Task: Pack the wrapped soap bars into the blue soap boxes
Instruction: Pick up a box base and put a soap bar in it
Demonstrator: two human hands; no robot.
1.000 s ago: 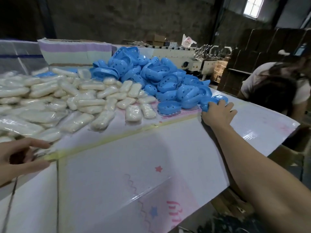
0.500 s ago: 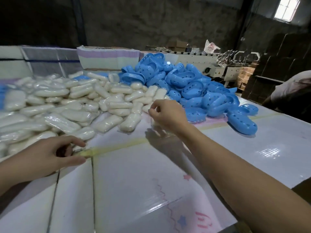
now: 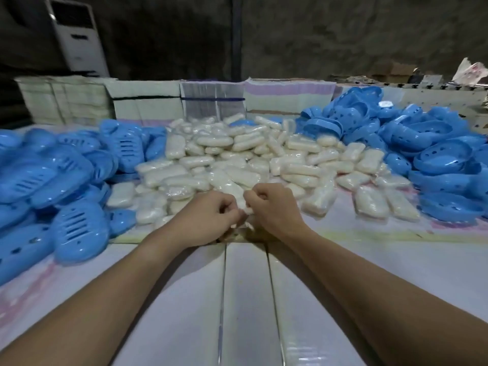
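Left hand (image 3: 208, 216) and right hand (image 3: 269, 207) both pinch one wrapped soap bar (image 3: 241, 207). Film likely slippery; grip the firm body.

Two bare forearms reach in from the bottom edge, with no sleeve, watch, bracelet or glove on either. The left hand (image 3: 208, 220) and right hand (image 3: 274, 210) seem ringless, though the curled fingers are partly hidden.
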